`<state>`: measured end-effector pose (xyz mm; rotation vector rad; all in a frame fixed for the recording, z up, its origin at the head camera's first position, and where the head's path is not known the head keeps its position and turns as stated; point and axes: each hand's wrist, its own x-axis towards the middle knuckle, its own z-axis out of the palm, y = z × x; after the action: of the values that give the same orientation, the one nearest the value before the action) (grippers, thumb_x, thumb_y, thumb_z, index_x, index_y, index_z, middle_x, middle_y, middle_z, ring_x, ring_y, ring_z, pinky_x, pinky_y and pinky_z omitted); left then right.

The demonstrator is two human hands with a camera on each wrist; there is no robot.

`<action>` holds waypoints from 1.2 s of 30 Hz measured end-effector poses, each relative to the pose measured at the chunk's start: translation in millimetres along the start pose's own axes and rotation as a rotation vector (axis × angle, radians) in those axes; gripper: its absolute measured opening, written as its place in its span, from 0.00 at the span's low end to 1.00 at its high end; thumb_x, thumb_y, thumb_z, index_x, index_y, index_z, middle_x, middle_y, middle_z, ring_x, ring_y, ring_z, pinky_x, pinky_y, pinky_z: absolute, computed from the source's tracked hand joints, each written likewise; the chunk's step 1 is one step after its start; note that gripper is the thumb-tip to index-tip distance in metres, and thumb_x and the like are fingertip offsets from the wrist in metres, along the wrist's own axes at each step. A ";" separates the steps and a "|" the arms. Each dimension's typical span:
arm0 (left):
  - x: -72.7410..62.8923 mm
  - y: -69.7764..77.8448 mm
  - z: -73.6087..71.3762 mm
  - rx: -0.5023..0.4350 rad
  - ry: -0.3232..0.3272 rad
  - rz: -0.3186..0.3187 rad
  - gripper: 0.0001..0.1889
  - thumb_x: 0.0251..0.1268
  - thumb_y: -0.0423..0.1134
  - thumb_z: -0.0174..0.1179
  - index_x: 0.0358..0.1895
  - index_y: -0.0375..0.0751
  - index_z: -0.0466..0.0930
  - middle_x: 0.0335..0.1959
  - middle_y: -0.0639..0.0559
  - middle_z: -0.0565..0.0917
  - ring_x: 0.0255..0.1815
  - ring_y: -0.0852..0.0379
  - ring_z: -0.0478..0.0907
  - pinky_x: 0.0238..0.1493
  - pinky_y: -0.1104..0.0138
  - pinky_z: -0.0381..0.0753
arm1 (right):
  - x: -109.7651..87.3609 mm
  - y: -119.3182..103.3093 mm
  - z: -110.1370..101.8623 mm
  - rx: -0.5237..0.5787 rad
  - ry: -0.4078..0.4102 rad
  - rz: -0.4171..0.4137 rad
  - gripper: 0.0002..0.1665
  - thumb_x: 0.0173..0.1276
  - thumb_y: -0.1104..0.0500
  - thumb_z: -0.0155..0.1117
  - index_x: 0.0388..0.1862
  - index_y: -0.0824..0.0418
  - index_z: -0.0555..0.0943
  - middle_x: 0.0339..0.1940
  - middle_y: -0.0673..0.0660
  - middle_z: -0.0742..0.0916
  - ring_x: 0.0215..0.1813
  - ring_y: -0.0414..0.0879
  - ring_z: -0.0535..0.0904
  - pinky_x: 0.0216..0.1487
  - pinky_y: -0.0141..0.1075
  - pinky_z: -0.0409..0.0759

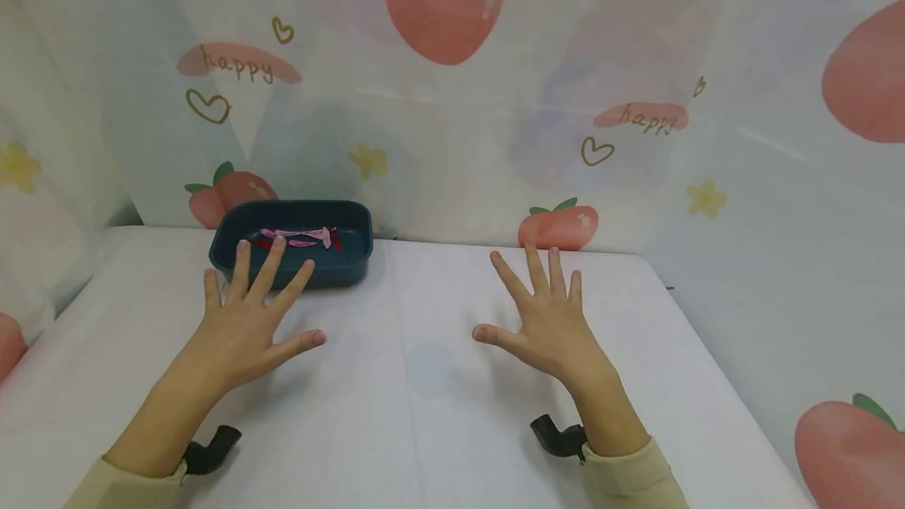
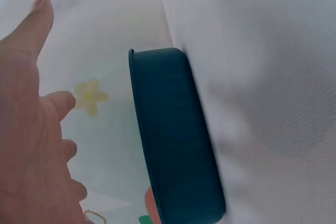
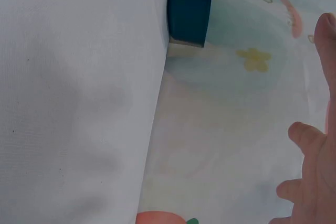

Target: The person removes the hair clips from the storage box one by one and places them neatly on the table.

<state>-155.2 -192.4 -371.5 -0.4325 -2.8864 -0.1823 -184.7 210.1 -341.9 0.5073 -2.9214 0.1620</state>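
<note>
A dark teal rectangular bin (image 1: 339,272) stands at the back left of the table. Inside it lie several thin pink pieces (image 1: 297,235) and dark red pieces (image 1: 336,239); their kind is too small to tell. My left hand (image 1: 243,328) hovers over the table in front of the bin, fingers spread, fingertips overlapping the bin's near side in the head view. To the right, my right hand (image 1: 551,328) is also raised with fingers spread and holds nothing. Both wrist views show the bin's outer wall (image 2: 173,135) apart from the hands.
A white cloth covers the table (image 1: 438,415). Behind it hangs a pale curtain (image 1: 452,155) printed with peaches, hearts, flowers and "happy". A black wrist mount (image 1: 212,450) sits under the left wrist and another black mount (image 1: 558,437) by the right.
</note>
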 end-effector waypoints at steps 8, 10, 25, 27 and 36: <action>-0.4 -2.4 1.6 -0.010 -0.027 -0.006 0.51 0.60 0.79 0.46 0.82 0.60 0.42 0.82 0.46 0.27 0.78 0.34 0.18 0.63 0.20 0.37 | -0.7 -1.1 1.3 0.019 0.018 -0.008 0.62 0.55 0.17 0.55 0.82 0.36 0.45 0.84 0.55 0.37 0.81 0.67 0.30 0.71 0.75 0.37; -0.9 -4.6 0.5 -0.025 -0.036 -0.014 0.51 0.60 0.79 0.47 0.81 0.61 0.42 0.82 0.47 0.25 0.79 0.34 0.18 0.63 0.20 0.38 | -1.8 -1.6 2.5 0.032 0.015 -0.015 0.62 0.55 0.17 0.56 0.82 0.36 0.46 0.84 0.55 0.38 0.81 0.68 0.31 0.71 0.75 0.38; 4.2 -90.2 -12.5 -0.701 0.178 -0.092 0.29 0.80 0.49 0.46 0.79 0.51 0.56 0.80 0.35 0.50 0.77 0.29 0.46 0.64 0.23 0.49 | 32.1 -18.0 21.2 0.729 -0.088 -0.197 0.45 0.69 0.31 0.56 0.81 0.35 0.52 0.83 0.52 0.53 0.81 0.60 0.50 0.70 0.71 0.58; 6.1 -106.3 -9.9 -0.777 0.205 -0.140 0.27 0.82 0.49 0.39 0.78 0.44 0.57 0.77 0.32 0.54 0.76 0.29 0.50 0.65 0.26 0.52 | 45.4 -26.1 25.1 0.838 -0.130 -0.226 0.44 0.71 0.32 0.55 0.81 0.38 0.54 0.82 0.50 0.56 0.81 0.59 0.53 0.71 0.67 0.60; 19.4 -165.2 3.9 -1.242 0.098 -0.348 0.33 0.78 0.64 0.28 0.80 0.58 0.54 0.82 0.42 0.45 0.80 0.34 0.44 0.58 0.57 0.82 | 119.0 -58.8 55.1 1.258 -0.288 -0.141 0.34 0.78 0.40 0.51 0.79 0.43 0.60 0.79 0.53 0.64 0.77 0.57 0.63 0.72 0.58 0.66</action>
<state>-224.0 -343.3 -385.7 -0.0553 -2.3520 -1.9704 -283.1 109.0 -369.1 0.9033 -2.6272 2.0650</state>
